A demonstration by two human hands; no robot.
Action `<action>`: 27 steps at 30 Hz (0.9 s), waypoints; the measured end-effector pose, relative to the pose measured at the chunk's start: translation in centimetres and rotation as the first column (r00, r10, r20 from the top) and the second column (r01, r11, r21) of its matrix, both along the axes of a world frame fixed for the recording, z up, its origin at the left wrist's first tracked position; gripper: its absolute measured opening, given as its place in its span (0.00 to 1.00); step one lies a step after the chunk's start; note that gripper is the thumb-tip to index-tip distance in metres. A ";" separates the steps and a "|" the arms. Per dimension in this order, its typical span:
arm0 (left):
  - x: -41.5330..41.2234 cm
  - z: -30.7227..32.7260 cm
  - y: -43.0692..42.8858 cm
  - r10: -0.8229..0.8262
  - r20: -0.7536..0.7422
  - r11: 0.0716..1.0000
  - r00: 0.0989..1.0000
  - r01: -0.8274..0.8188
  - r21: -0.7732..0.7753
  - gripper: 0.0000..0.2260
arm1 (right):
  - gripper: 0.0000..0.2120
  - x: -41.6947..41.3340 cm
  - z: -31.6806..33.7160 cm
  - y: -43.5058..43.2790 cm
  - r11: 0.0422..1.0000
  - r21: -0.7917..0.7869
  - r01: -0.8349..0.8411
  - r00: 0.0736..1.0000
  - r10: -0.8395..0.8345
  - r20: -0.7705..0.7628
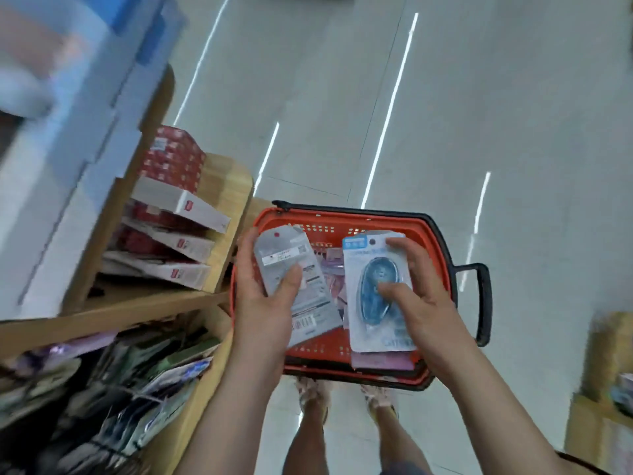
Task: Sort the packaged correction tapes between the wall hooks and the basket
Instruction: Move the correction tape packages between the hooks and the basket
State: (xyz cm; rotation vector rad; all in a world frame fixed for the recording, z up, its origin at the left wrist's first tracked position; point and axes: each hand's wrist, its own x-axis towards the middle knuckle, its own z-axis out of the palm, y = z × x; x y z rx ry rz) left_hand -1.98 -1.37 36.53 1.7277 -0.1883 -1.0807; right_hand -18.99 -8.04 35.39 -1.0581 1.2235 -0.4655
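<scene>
Left hand [263,303]: grips a flat grey card-backed correction-tape pack [291,265], thumb pressed across its printed back, the other fingers behind it and unseen. Right hand [421,293]: pinches a pale blue-and-white blister pack with a blue oval tape dispenser [373,293], thumb on the bubble, one fingertip curled over the top edge beside the hang hole. Both packs are held just above the orange plastic mesh basket with black handles [342,216], where more packs lie below the fingertips. Risk: each hold is a thumb pinch, so a loosened thumb would likely drop a pack among the unsorted ones, and a misjudged hang hole could miss its hook. Hard to make out: the hanging packs on wire hooks [137,399], beyond the left knuckles, are blurred; printed labels are unreadable; the held packs cover much of the basket's contents.
</scene>
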 end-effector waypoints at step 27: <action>-4.3 31.0 21.0 0.594 -0.133 0.708 0.793 -0.594 -0.382 0.11 | 0.17 6.0 29.4 8.9 0.681 -0.313 -0.662 0.661 0.727 0.185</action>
